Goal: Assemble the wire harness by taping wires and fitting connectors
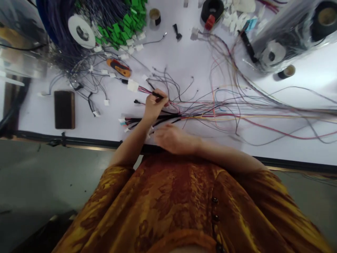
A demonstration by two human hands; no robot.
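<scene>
My left hand [154, 105] is closed in a pinch around a thin black-sleeved wire bundle [158, 95]. Red and dark wires run from that bundle to a white connector [133, 85] left of the fingers. Lower down, my right hand [175, 138] is near the table's front edge, its fingers curled and smeared by motion; whether anything is in them is unclear. Just above it, several black-sleeved branches [160, 117] with small connectors at their left ends lie on the table. Loose coloured wires [223, 105] stretch from both hands toward the right.
An orange cutter [119, 67] and a dark brown rectangular case [64, 109] lie at left. Behind are wires with green connectors [126, 30], a white spool [81, 31] and a black tape roll [212, 10]. A plastic-wrapped roll [289, 38] lies at back right.
</scene>
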